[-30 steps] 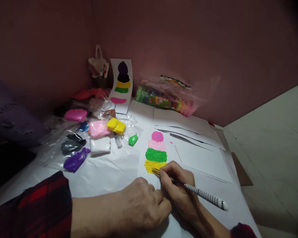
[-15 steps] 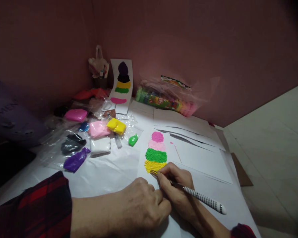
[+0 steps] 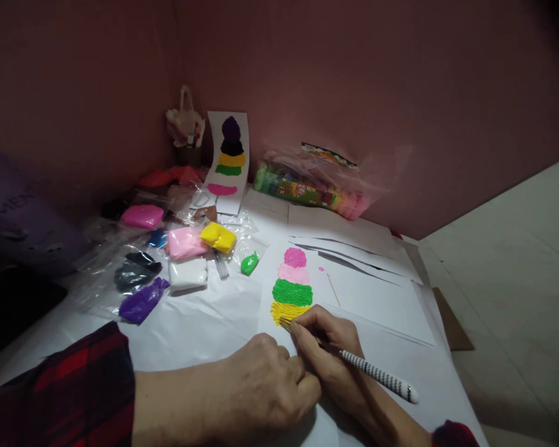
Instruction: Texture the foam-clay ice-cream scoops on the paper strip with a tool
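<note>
My right hand (image 3: 330, 344) pinches a thin tool (image 3: 377, 374) with a black-and-white patterned handle. Its tip touches the lower part of the yellow clay band (image 3: 289, 310) on a white paper. Above that band are a green band (image 3: 292, 292), a light pink band (image 3: 293, 273) and a bright pink round piece (image 3: 295, 256). My left hand (image 3: 272, 385) rests on the paper below the clay, fingers curled beside my right wrist; what they hold, if anything, is hidden.
Bagged clay, including yellow (image 3: 218, 237), white (image 3: 187, 274) and purple (image 3: 143, 301), lies at the left. A finished-looking card (image 3: 240, 127) leans on the wall. Behind the papers (image 3: 372, 298) lies a clay package (image 3: 307, 191). A pink-tipped stick (image 3: 333, 290) is at the right.
My right hand and the tool have shifted slightly left, with the tool tip moving a little along the yellow band. My left hand has stayed nearly still.
</note>
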Demonstrator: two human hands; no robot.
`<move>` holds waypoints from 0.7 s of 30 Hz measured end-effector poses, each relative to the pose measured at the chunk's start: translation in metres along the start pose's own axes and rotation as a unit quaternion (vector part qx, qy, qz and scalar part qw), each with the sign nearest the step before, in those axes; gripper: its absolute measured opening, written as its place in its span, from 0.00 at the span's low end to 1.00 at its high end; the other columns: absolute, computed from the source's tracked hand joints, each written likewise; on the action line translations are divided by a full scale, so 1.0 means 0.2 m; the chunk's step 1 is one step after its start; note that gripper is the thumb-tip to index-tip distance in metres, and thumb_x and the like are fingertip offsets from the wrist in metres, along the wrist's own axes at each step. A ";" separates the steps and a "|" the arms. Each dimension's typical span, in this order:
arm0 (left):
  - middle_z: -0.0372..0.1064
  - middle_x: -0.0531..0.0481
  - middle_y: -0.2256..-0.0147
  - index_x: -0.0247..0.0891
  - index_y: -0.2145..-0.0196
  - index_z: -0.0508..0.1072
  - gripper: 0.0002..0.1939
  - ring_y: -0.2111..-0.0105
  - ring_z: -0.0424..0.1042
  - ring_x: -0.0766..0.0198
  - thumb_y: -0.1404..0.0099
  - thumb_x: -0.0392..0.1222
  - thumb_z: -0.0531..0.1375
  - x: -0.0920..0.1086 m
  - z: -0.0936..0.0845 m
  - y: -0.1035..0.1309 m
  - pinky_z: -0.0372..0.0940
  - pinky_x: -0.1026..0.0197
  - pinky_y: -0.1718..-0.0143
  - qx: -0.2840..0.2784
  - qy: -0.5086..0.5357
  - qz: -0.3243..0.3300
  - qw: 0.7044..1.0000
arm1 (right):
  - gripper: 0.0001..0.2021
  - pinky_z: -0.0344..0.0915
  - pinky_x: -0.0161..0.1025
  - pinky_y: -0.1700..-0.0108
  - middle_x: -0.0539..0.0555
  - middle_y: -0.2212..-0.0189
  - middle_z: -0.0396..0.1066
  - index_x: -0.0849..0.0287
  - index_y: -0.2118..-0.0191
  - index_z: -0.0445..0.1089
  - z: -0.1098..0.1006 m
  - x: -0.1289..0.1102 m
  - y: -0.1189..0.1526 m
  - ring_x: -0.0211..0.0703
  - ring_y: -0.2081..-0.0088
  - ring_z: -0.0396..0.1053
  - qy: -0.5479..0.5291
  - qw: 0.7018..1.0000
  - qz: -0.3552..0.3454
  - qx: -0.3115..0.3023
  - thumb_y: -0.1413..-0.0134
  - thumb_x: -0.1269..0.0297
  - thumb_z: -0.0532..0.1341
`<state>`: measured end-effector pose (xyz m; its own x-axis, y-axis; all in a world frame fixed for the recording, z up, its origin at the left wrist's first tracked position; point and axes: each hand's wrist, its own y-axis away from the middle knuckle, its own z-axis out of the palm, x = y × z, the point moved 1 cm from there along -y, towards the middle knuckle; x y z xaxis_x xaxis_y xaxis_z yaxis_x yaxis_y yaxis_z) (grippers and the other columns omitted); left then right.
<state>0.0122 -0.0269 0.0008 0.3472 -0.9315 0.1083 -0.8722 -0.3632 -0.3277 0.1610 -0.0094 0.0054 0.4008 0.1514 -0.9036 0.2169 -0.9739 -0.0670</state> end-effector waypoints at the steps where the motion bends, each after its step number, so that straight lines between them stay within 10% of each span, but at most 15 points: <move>1: 0.65 0.54 0.77 0.37 0.70 0.62 0.04 0.83 0.61 0.64 0.42 0.31 0.55 0.00 0.00 0.00 0.52 0.56 0.86 0.001 0.000 0.000 1.000 | 0.12 0.56 0.33 0.76 0.46 0.82 0.62 0.59 0.77 0.65 0.00 0.00 0.00 0.35 0.78 0.57 0.000 1.000 0.000 -0.008 0.43 0.65 0.60; 21: 0.65 0.54 0.77 0.38 0.70 0.61 0.04 0.83 0.62 0.65 0.42 0.32 0.56 -0.01 0.01 0.00 0.51 0.57 0.86 0.010 0.011 0.001 1.000 | 0.10 0.60 0.33 0.75 0.49 0.80 0.68 0.60 0.76 0.70 0.01 0.00 -0.01 0.36 0.77 0.63 -0.006 1.000 0.005 0.004 0.44 0.65 0.62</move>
<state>0.0130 -0.0256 -0.0008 0.3380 -0.9323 0.1285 -0.8652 -0.3616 -0.3474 0.1592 -0.0075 0.0046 0.3930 0.1402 -0.9088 0.2065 -0.9765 -0.0613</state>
